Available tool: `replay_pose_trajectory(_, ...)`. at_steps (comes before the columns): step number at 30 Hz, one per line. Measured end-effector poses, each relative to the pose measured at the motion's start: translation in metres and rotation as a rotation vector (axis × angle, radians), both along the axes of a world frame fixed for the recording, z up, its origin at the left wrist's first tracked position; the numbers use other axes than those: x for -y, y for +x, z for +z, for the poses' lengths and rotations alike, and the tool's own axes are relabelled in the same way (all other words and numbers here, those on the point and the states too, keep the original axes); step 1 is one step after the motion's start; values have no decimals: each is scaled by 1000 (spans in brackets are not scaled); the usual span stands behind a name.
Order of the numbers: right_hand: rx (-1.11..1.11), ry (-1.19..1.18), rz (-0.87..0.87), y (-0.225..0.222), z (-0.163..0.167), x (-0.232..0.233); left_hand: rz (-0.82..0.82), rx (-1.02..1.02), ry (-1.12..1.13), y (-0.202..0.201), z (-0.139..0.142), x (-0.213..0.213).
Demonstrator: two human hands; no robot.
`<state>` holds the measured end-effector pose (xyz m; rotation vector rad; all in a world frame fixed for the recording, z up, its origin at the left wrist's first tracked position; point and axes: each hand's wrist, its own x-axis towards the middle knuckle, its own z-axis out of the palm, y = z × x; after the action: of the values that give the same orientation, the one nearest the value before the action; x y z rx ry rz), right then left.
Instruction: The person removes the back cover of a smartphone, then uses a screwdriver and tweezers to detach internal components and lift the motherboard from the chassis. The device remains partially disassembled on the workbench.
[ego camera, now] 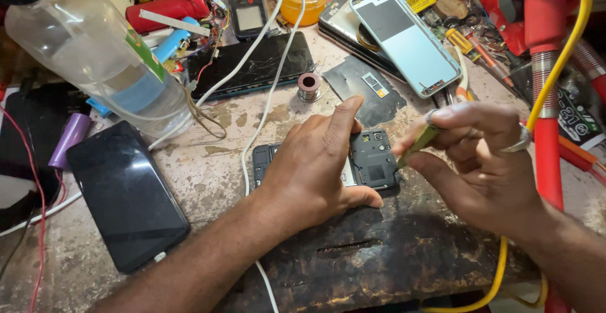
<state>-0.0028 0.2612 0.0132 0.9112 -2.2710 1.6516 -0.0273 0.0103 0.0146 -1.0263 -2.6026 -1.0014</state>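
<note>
Opened phone [369, 161] pinned flat under left hand [315, 168] — right hand [486, 161] fingers [451, 116] pinching a thin tool [416, 146] against it.

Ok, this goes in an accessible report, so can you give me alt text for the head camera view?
A person's left hand presses down an opened phone on a cluttered repair bench while the right hand holds a thin tool to its edge. Other phones, cables and a plastic bottle lie around.

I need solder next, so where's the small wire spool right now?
In the head view, the small wire spool stands upright at centre, just beyond the left hand, beside the black cracked phone.
</note>
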Motion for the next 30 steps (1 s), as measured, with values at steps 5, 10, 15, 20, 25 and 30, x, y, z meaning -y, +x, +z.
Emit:
replay_pose_trajectory(5, -52, 104, -158, -2, -1, 2, -36, -35, -83, -2, 9, 6)
replay_pose_trajectory(10, -84, 139, 51, 0, -2, -2, -88, 135, -25, -4, 17, 11)
replay_pose_trajectory(15, -28, 49, -26, 0, 1, 3, -88, 147, -5, -4, 19, 11)
replay_pose_trajectory(20, -69, 105, -136, -3, 6, 6, -91, 130, -1, -5, 18, 11)
replay_pose_trajectory(25, -68, 152, -69, -2, 4, 5, -81, 134, -17, -6, 17, 12)
replay_pose_trajectory(30, -71, 38, -16, -1, 5, 2, -89, 133, -11, -7, 17, 12)
